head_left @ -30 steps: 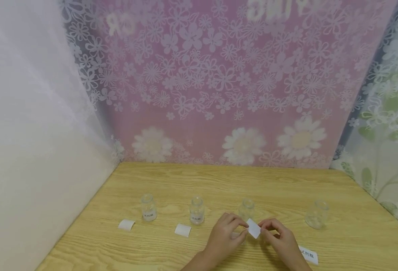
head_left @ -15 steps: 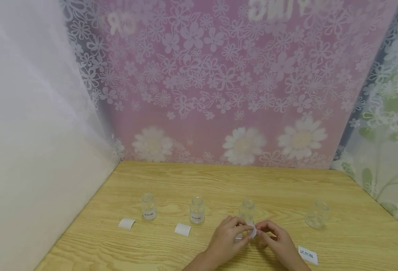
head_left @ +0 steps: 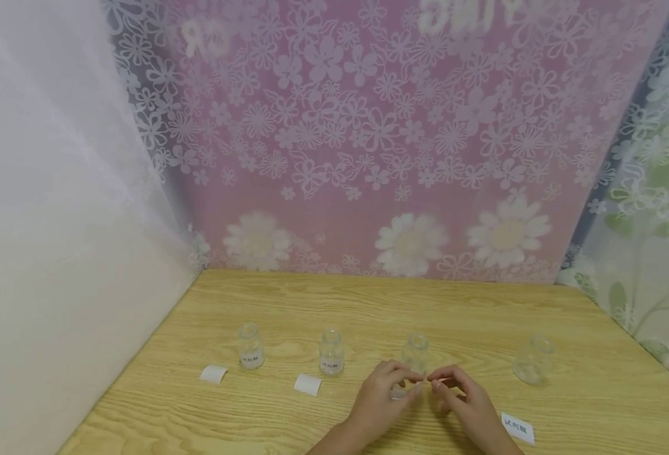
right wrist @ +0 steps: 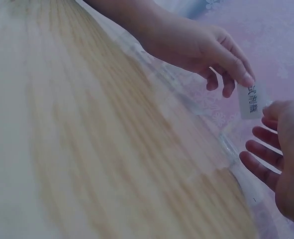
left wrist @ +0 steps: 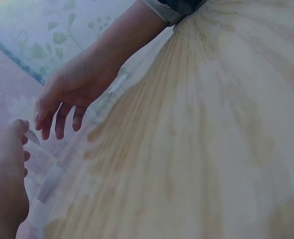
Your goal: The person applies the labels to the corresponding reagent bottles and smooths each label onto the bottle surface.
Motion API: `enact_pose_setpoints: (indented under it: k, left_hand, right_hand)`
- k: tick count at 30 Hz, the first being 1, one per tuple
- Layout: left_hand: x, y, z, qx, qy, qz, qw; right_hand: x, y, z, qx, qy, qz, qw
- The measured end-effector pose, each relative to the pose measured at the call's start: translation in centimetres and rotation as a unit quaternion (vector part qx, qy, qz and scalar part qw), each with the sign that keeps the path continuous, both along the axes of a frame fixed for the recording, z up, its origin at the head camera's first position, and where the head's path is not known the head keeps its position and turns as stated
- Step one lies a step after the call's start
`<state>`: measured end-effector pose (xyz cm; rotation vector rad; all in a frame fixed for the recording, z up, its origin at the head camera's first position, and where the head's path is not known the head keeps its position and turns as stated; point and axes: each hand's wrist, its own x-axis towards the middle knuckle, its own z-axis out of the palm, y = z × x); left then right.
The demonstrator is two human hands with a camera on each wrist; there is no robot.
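In the head view, my left hand (head_left: 382, 396) and right hand (head_left: 466, 398) meet low over the table, fingertips nearly together. Between them is a small white label (right wrist: 250, 102) with dark printed characters, plain in the right wrist view but edge-on in the head view. The left thumb and finger pinch its upper end; the right thumb and finger pinch its side edge. Just behind the hands stands a clear glass bottle (head_left: 416, 354), its lower part partly covered. A whitish slip (head_left: 398, 394) lies on the table, mostly hidden by the left hand.
Two glass bottles with printed labels, one far left (head_left: 250, 347) and another (head_left: 331, 354) nearer, stand upright. A bare glass bottle (head_left: 533, 361) stands right. Curled white slips (head_left: 214, 374) lie in front of the labelled bottles. Another printed label (head_left: 518, 428) lies beside my right forearm.
The label between my hands has turned from facing the head camera to edge-on. My fingertips have come closer together; the bottles have stayed in place.
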<state>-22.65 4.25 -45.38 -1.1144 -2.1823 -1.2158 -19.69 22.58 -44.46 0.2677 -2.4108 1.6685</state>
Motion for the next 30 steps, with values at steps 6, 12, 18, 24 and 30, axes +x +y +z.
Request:
enact_pose_setpoints:
  k: [6, 12, 18, 24, 30]
  left_hand:
    - [0.02, 0.3, 0.25, 0.097, -0.124, -0.044, 0.9865]
    - [-0.14, 0.38, 0.28, 0.111, -0.145, -0.018, 0.983]
    - [-0.25, 0.44, 0.15, 0.103, -0.176, 0.025, 0.9787]
    - [-0.53, 0.53, -0.3, 0.118, -0.213, 0.038, 0.9692]
    - [-0.76, 0.68, -0.37, 0.106, -0.21, 0.068, 0.9696]
  right_hand:
    - [-0.24, 0.05, 0.03, -0.008, -0.022, -0.017, 0.9996]
    - [-0.26, 0.04, -0.12, -0.008, -0.021, -0.04, 0.9989]
    - [-0.21, 0.01, -0.29, 0.006, 0.006, -0.05, 0.9987]
    - [-0.36, -0.04, -0.46, 0.011, 0.008, -0.06, 0.9981]
    - [-0.62, 0.04, -0.79, 0.024, 0.03, -0.061, 0.9974]
